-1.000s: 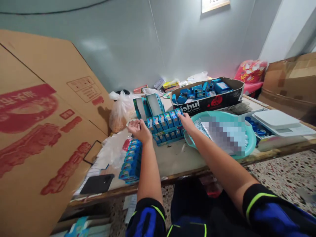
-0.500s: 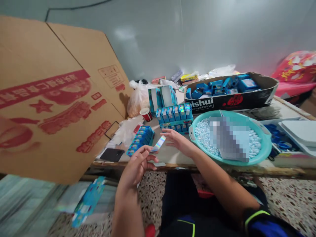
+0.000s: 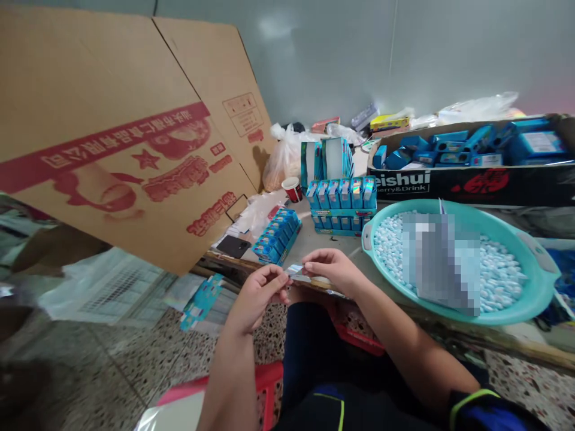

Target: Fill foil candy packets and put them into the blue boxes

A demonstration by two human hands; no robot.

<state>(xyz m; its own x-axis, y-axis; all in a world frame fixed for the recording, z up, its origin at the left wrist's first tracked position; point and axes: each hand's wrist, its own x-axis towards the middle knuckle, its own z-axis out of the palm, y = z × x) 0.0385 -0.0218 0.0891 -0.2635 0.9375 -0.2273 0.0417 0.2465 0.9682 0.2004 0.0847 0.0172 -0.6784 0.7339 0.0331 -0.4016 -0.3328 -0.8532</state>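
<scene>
A small shiny holographic strip (image 3: 294, 270) is held over the table's front edge, its silvery face catching the light. My left hand (image 3: 260, 294) pinches its near-left end between thumb and fingers. At the other end, the fingers of my right hand (image 3: 335, 269) are closed on the strip. Just behind my hands lies a row of small blue boxes (image 3: 277, 235). Farther back stands a two-tier display of blue boxes (image 3: 344, 206), some with shiny strips on top.
On the right sits a turquoise basin (image 3: 453, 317) of pale blue-and-white pieces, partly pixelated. Behind it is a black carton (image 3: 453, 182) holding blue boxes. A large cardboard box (image 3: 108, 78) leans at left. A paper cup (image 3: 291, 189) and a phone (image 3: 233, 246) are on the table.
My right hand has come in from open fingers to close on the strip's far end. The strip is lower and flatter. The view has swung left.
</scene>
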